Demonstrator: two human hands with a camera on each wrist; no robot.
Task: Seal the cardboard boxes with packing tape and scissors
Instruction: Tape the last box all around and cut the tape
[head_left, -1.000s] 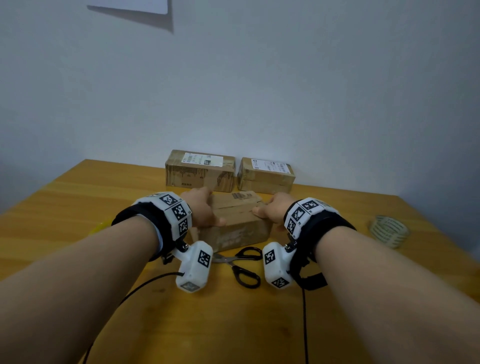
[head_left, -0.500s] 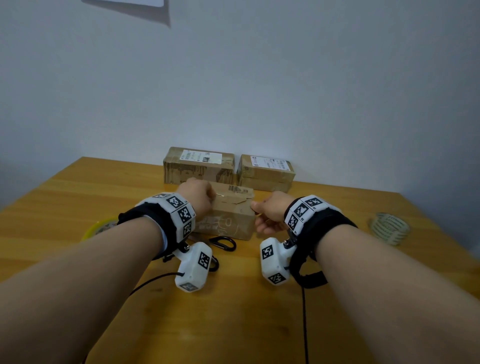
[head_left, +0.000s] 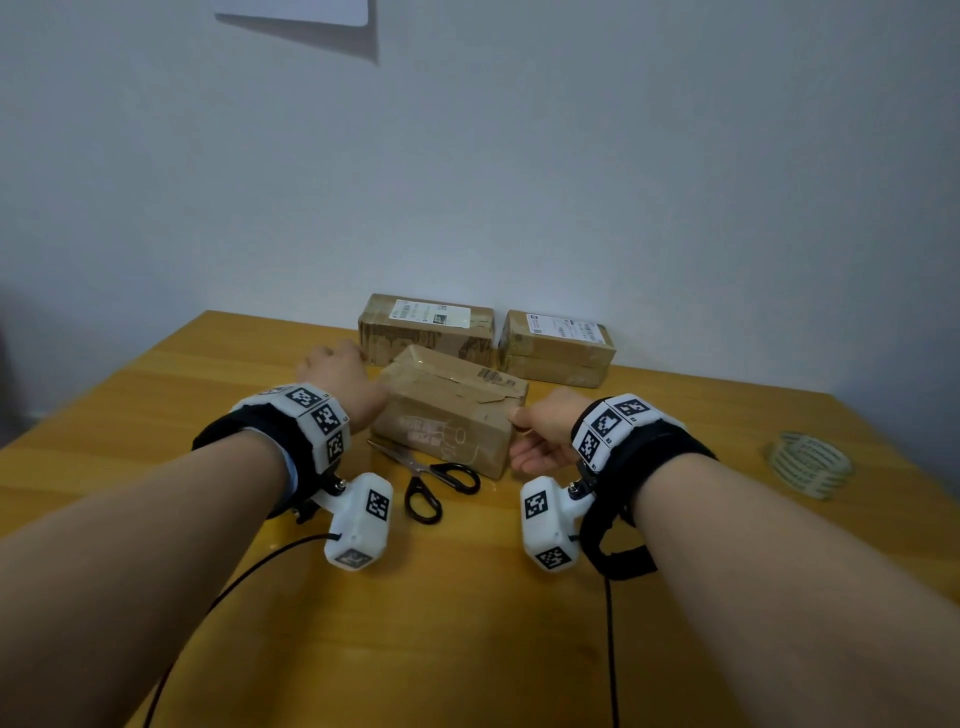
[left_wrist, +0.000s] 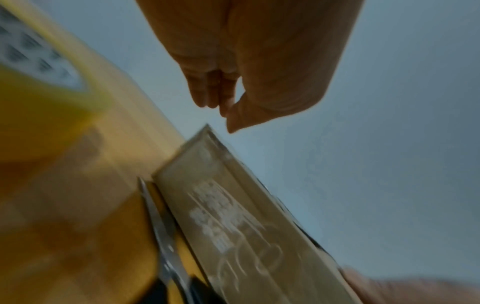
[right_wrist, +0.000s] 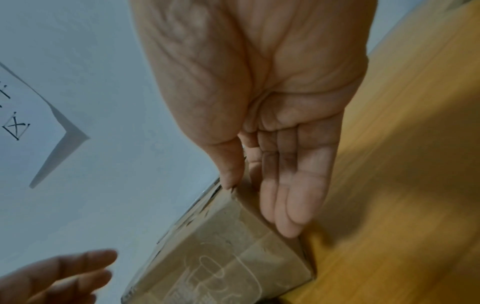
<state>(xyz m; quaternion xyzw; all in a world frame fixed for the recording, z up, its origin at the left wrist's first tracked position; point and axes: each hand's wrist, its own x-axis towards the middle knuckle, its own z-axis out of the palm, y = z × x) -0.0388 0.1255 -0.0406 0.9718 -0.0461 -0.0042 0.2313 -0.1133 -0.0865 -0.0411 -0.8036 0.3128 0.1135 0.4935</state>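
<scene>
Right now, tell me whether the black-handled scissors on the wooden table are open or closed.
Closed: the black-handled scissors lie flat on the wooden table before the brown cardboard box, blades together, untouched by either hand.

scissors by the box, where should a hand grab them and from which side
Take the scissors by the black loop handles, coming from the near side. The handles point toward the person and lie free on the table; the blades run along the front box, leaving little room for fingers.
</scene>
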